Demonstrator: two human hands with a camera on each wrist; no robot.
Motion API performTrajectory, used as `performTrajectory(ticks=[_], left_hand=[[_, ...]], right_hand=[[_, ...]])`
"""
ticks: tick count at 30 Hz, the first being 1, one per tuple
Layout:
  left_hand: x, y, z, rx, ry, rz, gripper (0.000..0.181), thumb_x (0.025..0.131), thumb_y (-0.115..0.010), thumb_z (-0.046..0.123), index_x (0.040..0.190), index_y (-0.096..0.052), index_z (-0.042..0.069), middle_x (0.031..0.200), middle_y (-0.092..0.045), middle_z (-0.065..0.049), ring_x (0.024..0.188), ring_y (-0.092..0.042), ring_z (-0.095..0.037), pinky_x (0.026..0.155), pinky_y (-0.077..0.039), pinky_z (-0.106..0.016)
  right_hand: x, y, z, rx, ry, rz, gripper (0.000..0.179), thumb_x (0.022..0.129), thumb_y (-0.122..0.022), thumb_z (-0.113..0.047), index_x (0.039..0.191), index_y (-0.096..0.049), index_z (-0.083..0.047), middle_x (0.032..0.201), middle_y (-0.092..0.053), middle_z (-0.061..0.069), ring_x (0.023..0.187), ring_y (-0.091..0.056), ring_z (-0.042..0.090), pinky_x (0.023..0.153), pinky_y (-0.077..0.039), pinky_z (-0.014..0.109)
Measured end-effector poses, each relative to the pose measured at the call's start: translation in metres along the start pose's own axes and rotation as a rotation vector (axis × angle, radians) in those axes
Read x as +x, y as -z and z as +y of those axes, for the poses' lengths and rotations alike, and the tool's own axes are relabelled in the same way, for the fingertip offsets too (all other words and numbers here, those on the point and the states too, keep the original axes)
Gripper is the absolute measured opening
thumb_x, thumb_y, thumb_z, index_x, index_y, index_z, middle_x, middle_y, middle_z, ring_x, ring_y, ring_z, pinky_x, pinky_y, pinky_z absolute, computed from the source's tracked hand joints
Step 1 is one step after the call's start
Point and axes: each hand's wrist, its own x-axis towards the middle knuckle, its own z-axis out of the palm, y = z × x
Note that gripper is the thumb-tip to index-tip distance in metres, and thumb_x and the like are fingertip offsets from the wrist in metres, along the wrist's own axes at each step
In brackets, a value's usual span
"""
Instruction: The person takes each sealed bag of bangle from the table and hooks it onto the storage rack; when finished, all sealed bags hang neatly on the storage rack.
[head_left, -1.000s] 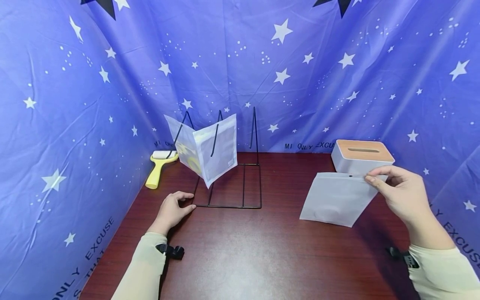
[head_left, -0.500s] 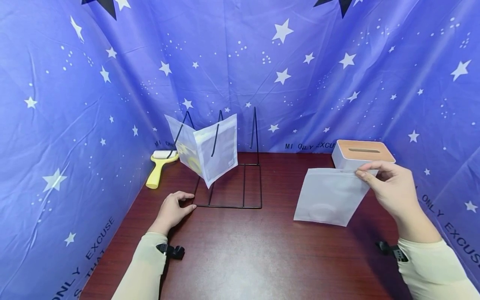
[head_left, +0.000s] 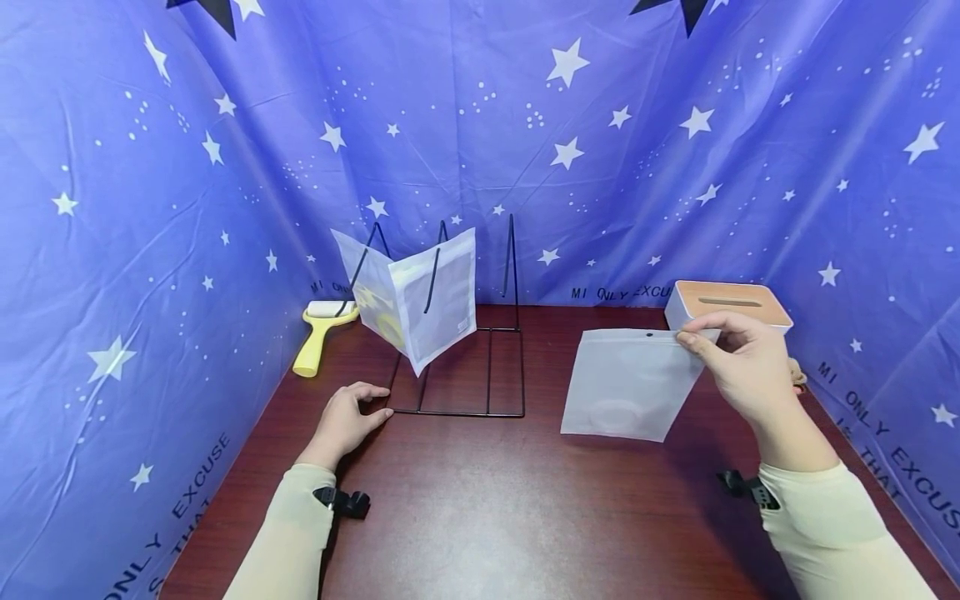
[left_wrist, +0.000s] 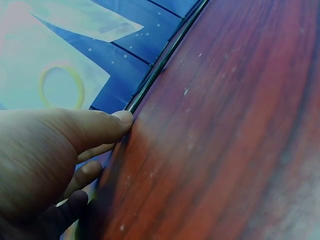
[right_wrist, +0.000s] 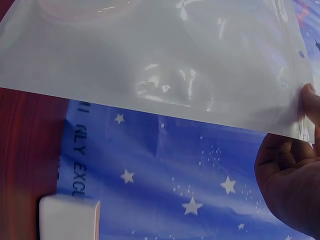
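Note:
My left hand (head_left: 348,421) holds the front left corner of a black wire rack (head_left: 522,375), its thumb on the rod in the left wrist view. Two translucent pouches stand in a V among the rack's uprights. The left pouch (head_left: 367,292) shows yellow shapes, one a ring in the left wrist view; the right pouch (head_left: 450,308) looks pale. Right of the rack, my right hand (head_left: 750,379) pinches a white zip bag (head_left: 630,383) by its top right corner, and the bag hangs down. A faint pinkish round shape shows through its lower part.
A yellow-handled roller (head_left: 315,342) lies left of the rack. Behind my right hand stands a white tissue box (head_left: 678,308) with a wooden lid. A small beige object (head_left: 797,373) shows partly past my right wrist. Starry blue cloth (head_left: 570,167) encloses the table.
My right hand has moved left with the zip bag, bringing it closer to the rack. The small beige object has come into view behind it. My left hand has stayed at the rack's corner.

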Motion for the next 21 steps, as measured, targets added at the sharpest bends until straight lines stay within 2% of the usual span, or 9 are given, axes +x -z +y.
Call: performTrajectory(ticks=[5,11,18,21], left_hand=[[0.000,-0.001,-0.001,0.002,0.002,0.000,0.033,0.087,-0.087,0.022,0.118,-0.080,0.015,0.121,-0.073,-0.003,0.119,-0.063,-0.033,0.102,-0.048,-0.053],[0.001,-0.001,-0.002,0.000,-0.011,0.004,0.033,0.087,-0.088,0.021,0.118,-0.080,0.015,0.120,-0.074,-0.002,0.118,-0.064,-0.033,0.101,-0.049,-0.052],[0.002,-0.001,-0.004,-0.005,-0.019,0.006,0.033,0.086,-0.088,0.020,0.118,-0.080,0.014,0.118,-0.074,-0.002,0.117,-0.065,-0.031,0.101,-0.049,-0.051],[0.002,-0.001,-0.004,-0.009,-0.013,0.003,0.033,0.087,-0.088,0.021,0.118,-0.080,0.014,0.119,-0.074,-0.002,0.117,-0.065,-0.031,0.101,-0.049,-0.051]], right_hand=[[0.004,-0.012,-0.001,0.021,0.004,-0.012,0.010,0.089,-0.074,0.015,0.098,-0.072,0.013,0.081,-0.073,-0.005,0.054,-0.043,0.006,0.047,-0.033,0.024],[0.008,-0.023,-0.003,0.109,0.013,-0.015,0.010,0.089,-0.074,0.015,0.098,-0.072,0.014,0.080,-0.073,0.002,0.055,-0.044,0.009,0.048,-0.034,0.023],[0.013,-0.036,-0.009,0.104,0.019,0.001,0.010,0.088,-0.075,0.015,0.098,-0.072,0.014,0.070,-0.067,0.003,0.053,-0.040,0.009,0.046,-0.031,0.024],[0.015,-0.042,-0.012,0.136,0.028,0.003,0.010,0.087,-0.075,0.016,0.097,-0.072,0.015,0.068,-0.067,0.005,0.052,-0.040,0.009,0.046,-0.031,0.025]])
